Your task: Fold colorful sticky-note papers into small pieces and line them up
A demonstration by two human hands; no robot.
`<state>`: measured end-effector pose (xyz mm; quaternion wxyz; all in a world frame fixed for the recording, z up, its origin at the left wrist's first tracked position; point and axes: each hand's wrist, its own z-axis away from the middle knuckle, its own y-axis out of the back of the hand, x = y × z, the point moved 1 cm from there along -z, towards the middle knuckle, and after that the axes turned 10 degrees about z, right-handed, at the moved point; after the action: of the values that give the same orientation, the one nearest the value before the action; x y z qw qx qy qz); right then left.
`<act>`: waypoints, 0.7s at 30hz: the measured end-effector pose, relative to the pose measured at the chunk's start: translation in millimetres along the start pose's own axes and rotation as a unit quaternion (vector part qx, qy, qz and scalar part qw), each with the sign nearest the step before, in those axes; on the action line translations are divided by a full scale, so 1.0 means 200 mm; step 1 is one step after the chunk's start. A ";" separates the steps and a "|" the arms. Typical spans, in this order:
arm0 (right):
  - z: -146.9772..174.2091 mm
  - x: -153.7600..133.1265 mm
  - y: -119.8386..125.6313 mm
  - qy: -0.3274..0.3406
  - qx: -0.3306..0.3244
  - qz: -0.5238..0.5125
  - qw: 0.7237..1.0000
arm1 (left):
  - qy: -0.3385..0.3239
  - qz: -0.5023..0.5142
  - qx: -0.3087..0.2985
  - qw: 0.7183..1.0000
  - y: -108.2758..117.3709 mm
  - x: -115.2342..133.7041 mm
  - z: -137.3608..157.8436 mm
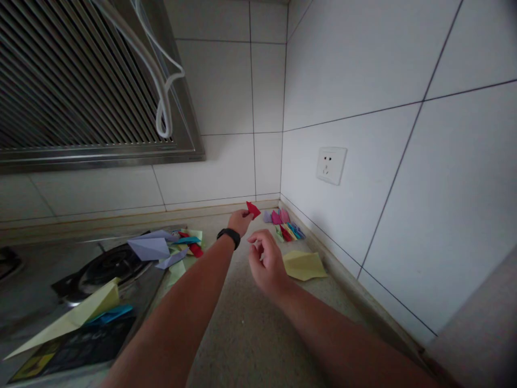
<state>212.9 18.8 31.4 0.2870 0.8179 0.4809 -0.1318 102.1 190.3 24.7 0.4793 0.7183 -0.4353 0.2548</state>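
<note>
left hand (pixel 240 221) pinching red paper (pixel 254 209) mid-frame, right hand (pixel 266 264) loosely curled, released, hiding yellow paper's (pixel 306 265) edge, hood (pixel 68 81) cropped upper left

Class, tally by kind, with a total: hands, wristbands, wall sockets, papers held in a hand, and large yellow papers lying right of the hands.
Hands: 2 (left hand, right hand)
Dark wristband: 1
Wall socket: 1
Held red paper: 1
Large yellow paper: 1
Total: 6
</note>
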 end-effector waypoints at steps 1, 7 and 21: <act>0.00 0.01 0.00 -0.014 0.010 -0.003 1.000 | 0.004 -0.003 0.001 1.000 -0.05 -0.01 -0.04; 0.00 0.03 -0.03 -0.048 0.012 -0.012 0.999 | 0.022 -0.042 -0.033 0.998 -0.25 -0.09 -0.12; 0.00 0.02 -0.04 -0.052 -0.044 -0.028 0.997 | 0.041 -0.090 -0.096 0.991 -0.29 -0.07 -0.10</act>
<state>208.1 23.6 26.5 0.3439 0.7825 0.4936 -0.1606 146.2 223.7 -5.4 0.5840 0.6943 -0.3716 0.1971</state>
